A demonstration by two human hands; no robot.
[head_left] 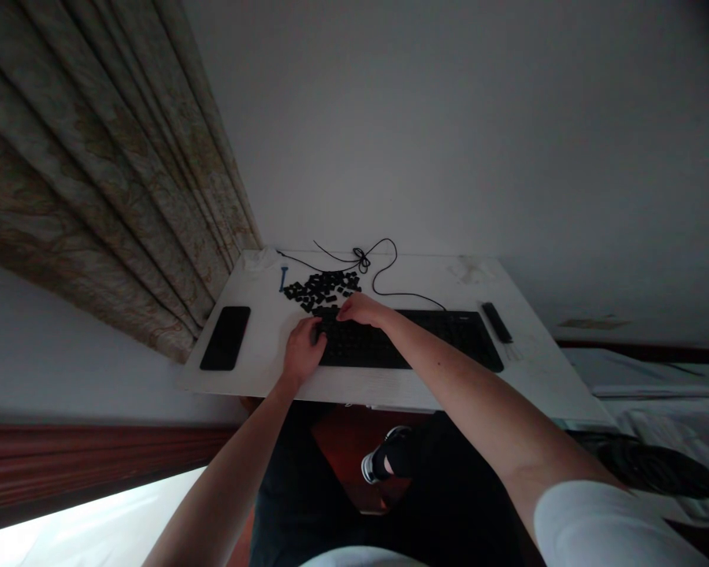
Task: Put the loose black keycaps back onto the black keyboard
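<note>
My left hand [303, 346] is at the left end of the black keyboard [360, 346], thumb and forefinger apart with a small gap between them; whether it grips the edge I cannot tell. My right hand [360, 309] reaches across the keyboard's upper left part, fingertips drawn narrow — too dark to tell if a key is pinched there. The keyboard lies flat along the front of the white counter [260, 331]. I could press crookedly in this dim light and bend a catch, or, if my left hand's hold is loose, the board could slide. Just beyond sit the loose black keys [324, 285], in no tray or box — my right wrist could scatter them, or mix up 2 alike. The blue tool [283, 279] lies left of them, the cable [410, 294] behind, the phone [225, 339] farther left.
</note>
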